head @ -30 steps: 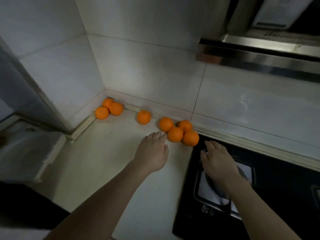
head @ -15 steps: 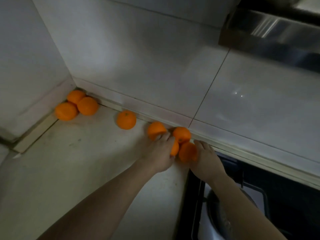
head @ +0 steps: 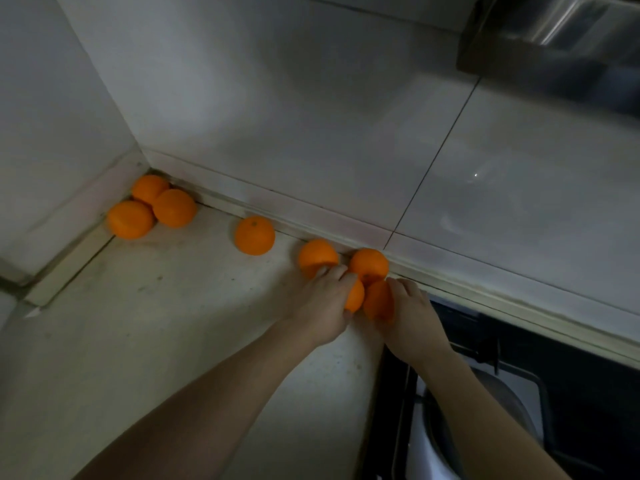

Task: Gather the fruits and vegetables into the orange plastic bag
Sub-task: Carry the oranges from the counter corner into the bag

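Several oranges lie along the back wall of a pale counter. My left hand is wrapped over one orange, mostly hidden under the fingers. My right hand grips another orange right beside it. Just behind the hands sit two loose oranges, one to the left and one to the right. A single orange lies further left. In the corner rests a cluster of three oranges. No orange plastic bag is in view.
A black gas stove with a steel burner pan fills the lower right, against the counter edge. White tiled walls meet in the corner at left. A steel range hood hangs at the upper right.
Both hands reached forward from above the counter and stove to the group of oranges by the wall and closed on one orange each. The view shifted closer and left.
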The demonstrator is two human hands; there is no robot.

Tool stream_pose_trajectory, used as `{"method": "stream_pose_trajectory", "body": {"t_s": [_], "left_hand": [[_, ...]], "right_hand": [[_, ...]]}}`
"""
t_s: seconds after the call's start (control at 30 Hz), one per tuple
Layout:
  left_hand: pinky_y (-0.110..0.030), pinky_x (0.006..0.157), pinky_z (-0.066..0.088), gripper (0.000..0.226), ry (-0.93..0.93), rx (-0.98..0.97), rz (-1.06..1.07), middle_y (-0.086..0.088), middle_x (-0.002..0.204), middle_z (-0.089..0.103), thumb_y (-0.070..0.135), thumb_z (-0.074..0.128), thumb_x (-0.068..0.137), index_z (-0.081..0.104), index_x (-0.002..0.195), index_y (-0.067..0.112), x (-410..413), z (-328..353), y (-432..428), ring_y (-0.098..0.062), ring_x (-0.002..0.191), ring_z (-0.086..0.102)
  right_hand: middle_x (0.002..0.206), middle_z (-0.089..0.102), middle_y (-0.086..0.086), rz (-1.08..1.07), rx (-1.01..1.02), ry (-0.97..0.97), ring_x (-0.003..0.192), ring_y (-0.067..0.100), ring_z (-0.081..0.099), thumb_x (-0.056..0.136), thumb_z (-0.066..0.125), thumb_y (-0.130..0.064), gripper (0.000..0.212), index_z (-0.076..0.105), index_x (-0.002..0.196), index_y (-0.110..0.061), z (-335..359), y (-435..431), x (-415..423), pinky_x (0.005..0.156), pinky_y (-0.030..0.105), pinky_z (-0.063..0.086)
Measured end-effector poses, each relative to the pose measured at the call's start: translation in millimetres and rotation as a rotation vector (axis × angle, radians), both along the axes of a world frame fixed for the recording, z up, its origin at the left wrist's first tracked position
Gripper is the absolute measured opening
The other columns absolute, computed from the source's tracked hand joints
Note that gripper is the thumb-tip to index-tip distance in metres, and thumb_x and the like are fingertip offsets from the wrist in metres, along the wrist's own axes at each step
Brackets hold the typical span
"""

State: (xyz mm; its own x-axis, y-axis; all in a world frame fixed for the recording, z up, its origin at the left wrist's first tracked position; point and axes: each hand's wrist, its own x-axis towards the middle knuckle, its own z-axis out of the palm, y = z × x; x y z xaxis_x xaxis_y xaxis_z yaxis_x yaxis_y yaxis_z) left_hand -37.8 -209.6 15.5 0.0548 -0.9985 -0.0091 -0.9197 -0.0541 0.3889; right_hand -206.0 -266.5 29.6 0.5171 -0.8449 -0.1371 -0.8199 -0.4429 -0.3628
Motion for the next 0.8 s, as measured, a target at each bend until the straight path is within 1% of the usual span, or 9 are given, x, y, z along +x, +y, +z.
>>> {"method": "stream_pose_trajectory", "body": {"t_s": [0.07,0.13,0.23,0.33,0.53,0.63,0.7,0.8], "left_hand": [[-0.042,0.091,0.047,0.053,-0.004,-0.007,-0.003,0.001,0.136,0.043,0.031,0.066,0.083,0.046,0.131,0.021,0,6,8,-0.023,0.121,0.042],[-0.04,0.09,0.048,0.056,-0.012,-0.02,0.013,0.002,0.137,0.042,0.032,0.067,0.083,0.044,0.134,0.023,0,14,19,-0.022,0.122,0.042],[-0.037,0.086,0.048,0.061,-0.01,-0.043,0.046,0.003,0.141,0.039,0.033,0.067,0.084,0.04,0.139,0.025,-1,33,40,-0.021,0.124,0.041],[-0.036,0.08,0.048,0.06,-0.007,-0.085,0.058,0.004,0.142,0.039,0.033,0.065,0.085,0.04,0.139,0.025,-5,56,67,-0.021,0.121,0.045],[-0.041,0.091,0.048,0.065,-0.018,-0.159,0.081,0.001,0.144,0.039,0.034,0.068,0.082,0.041,0.14,0.022,-12,102,133,-0.023,0.125,0.042],[-0.042,0.091,0.048,0.065,-0.002,-0.211,0.086,0.003,0.143,0.039,0.036,0.069,0.082,0.041,0.139,0.022,-19,125,174,-0.022,0.124,0.041],[-0.038,0.091,0.048,0.065,0.009,-0.236,0.1,0.006,0.144,0.038,0.037,0.068,0.082,0.04,0.139,0.024,-24,139,204,-0.02,0.124,0.04],[-0.035,0.093,0.045,0.065,0.039,-0.278,0.125,0.007,0.145,0.038,0.038,0.069,0.081,0.041,0.138,0.026,-34,160,252,-0.018,0.126,0.04]], "right_hand": [[0.127,0.049,0.009,0.004,-0.018,-0.009,0.115,0.029,0.047,0.082,0.062,-0.028,0.052,0.047,0.129,-0.011,5,5,-2,0.094,0.034,0.038],[0.125,0.049,0.008,0.004,-0.036,-0.014,0.112,0.028,0.048,0.08,0.063,-0.024,0.052,0.047,0.128,-0.012,13,14,-4,0.092,0.033,0.039],[0.129,0.048,0.008,0.0,-0.058,-0.03,0.115,0.028,0.046,0.078,0.066,-0.022,0.058,0.045,0.131,-0.013,30,31,-10,0.094,0.032,0.038],[0.131,0.047,0.008,-0.009,-0.093,-0.06,0.117,0.028,0.045,0.078,0.068,-0.021,0.06,0.044,0.133,-0.012,51,53,-17,0.095,0.032,0.037],[0.142,0.041,0.007,-0.051,-0.131,-0.1,0.126,0.028,0.04,0.078,0.069,-0.033,0.073,0.037,0.142,-0.014,90,120,-35,0.104,0.039,0.039],[0.139,0.043,0.005,-0.075,-0.179,-0.13,0.123,0.026,0.042,0.078,0.07,-0.037,0.072,0.039,0.14,-0.016,112,161,-44,0.099,0.037,0.041],[0.138,0.044,0.004,-0.088,-0.2,-0.152,0.12,0.025,0.044,0.079,0.071,-0.038,0.071,0.04,0.139,-0.017,128,192,-50,0.096,0.036,0.042],[0.138,0.045,0.003,-0.099,-0.223,-0.174,0.12,0.025,0.045,0.078,0.071,-0.039,0.07,0.04,0.138,-0.019,151,241,-61,0.096,0.037,0.043]]}}
